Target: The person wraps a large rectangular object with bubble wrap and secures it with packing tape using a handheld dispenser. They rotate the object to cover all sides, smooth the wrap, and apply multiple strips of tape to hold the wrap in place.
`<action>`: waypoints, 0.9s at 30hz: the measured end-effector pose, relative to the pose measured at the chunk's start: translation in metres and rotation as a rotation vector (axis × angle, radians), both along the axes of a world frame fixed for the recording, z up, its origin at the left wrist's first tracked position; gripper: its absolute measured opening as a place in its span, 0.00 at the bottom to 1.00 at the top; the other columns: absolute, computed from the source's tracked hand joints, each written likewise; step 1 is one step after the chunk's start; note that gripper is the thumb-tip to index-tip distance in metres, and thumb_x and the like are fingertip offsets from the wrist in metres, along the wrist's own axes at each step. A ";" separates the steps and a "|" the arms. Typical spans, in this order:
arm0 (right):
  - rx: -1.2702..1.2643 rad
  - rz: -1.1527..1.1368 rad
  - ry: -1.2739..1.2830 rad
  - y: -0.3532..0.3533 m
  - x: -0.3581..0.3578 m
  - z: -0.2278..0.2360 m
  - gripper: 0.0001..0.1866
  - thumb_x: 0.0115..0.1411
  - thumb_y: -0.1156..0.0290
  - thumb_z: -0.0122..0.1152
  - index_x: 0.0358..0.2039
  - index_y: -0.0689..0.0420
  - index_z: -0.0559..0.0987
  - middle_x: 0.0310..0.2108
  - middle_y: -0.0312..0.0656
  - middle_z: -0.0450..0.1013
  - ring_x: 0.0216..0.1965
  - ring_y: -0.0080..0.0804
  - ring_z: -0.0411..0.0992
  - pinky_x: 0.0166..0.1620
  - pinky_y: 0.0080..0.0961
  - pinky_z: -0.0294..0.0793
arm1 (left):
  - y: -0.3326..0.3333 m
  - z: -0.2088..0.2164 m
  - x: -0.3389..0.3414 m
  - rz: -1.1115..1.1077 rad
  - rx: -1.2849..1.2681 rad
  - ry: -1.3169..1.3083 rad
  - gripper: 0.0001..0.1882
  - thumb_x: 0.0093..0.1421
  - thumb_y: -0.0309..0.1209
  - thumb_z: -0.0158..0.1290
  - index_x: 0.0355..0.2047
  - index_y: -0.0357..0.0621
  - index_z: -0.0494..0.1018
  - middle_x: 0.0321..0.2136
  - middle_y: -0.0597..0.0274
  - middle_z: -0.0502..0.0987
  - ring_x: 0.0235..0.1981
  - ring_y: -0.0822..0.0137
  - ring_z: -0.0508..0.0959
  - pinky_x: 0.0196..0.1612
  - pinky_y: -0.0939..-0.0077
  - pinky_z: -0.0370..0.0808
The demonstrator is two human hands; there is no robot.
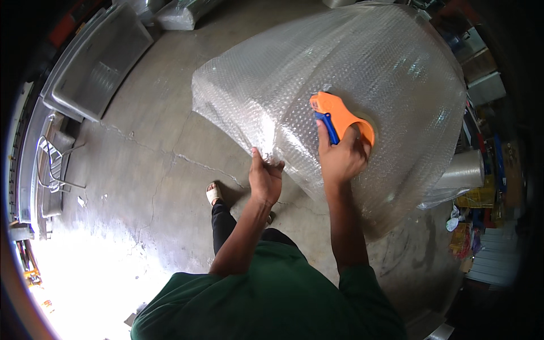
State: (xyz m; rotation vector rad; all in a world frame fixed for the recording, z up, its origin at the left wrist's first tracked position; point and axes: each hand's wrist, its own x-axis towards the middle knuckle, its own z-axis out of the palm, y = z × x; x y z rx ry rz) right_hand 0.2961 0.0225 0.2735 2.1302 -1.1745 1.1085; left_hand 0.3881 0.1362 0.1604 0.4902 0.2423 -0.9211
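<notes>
A large bulky item covered in clear bubble wrap (351, 62) stands in front of me; what lies under the wrap cannot be made out. My left hand (266, 178) is closed on the near edge of the sheet, with the thumb up and the fingers curled around the gathered plastic. In my right hand (343, 158) is an orange tape dispenser (337, 107) with a blue part along its side. My fingers wrap its rounded end, and its head points away from me, over the wrap's surface. Whether the dispenser touches the wrap cannot be told.
Wrapped panels (96, 68) lean at the far left, near a metal-framed chair (54, 164). A bubble wrap roll (462, 170) lies at the right, beside boxes and a yellow crate (476, 196). Cracks run across the concrete floor (164, 124). Bright light floods the lower left.
</notes>
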 end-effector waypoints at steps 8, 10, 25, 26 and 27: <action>-0.042 0.108 -0.022 -0.001 -0.002 -0.002 0.27 0.52 0.46 0.72 0.33 0.60 0.77 0.21 0.42 0.77 0.23 0.43 0.77 0.38 0.35 0.75 | -0.001 -0.004 -0.011 -0.107 -0.134 0.103 0.12 0.68 0.45 0.54 0.40 0.52 0.73 0.38 0.71 0.76 0.38 0.73 0.74 0.40 0.72 0.75; -0.020 0.105 -0.010 0.002 -0.002 0.000 0.27 0.53 0.47 0.73 0.34 0.60 0.77 0.22 0.43 0.77 0.24 0.44 0.77 0.38 0.36 0.75 | -0.009 -0.011 -0.009 -0.116 -0.142 0.114 0.11 0.67 0.43 0.55 0.35 0.52 0.72 0.36 0.71 0.76 0.36 0.73 0.74 0.39 0.72 0.76; 0.049 0.039 0.054 0.016 -0.008 -0.002 0.29 0.51 0.51 0.75 0.39 0.63 0.75 0.33 0.47 0.78 0.37 0.49 0.78 0.47 0.40 0.74 | -0.028 -0.039 0.016 -0.794 0.568 -0.126 0.37 0.62 0.58 0.56 0.55 0.39 0.61 0.48 0.54 0.71 0.48 0.67 0.72 0.54 0.64 0.70; 0.145 -0.002 0.058 0.022 -0.005 0.000 0.29 0.51 0.52 0.75 0.40 0.64 0.75 0.34 0.49 0.77 0.39 0.51 0.77 0.47 0.41 0.73 | -0.027 -0.041 0.015 -0.823 0.631 -0.141 0.44 0.61 0.60 0.55 0.61 0.37 0.56 0.56 0.48 0.66 0.56 0.63 0.68 0.59 0.60 0.67; 0.241 -0.040 0.057 0.028 0.000 0.005 0.29 0.52 0.52 0.75 0.40 0.64 0.75 0.36 0.51 0.77 0.41 0.54 0.76 0.47 0.42 0.73 | -0.026 -0.049 0.012 -0.849 0.693 -0.158 0.51 0.60 0.63 0.54 0.67 0.35 0.50 0.63 0.43 0.61 0.64 0.60 0.65 0.63 0.56 0.64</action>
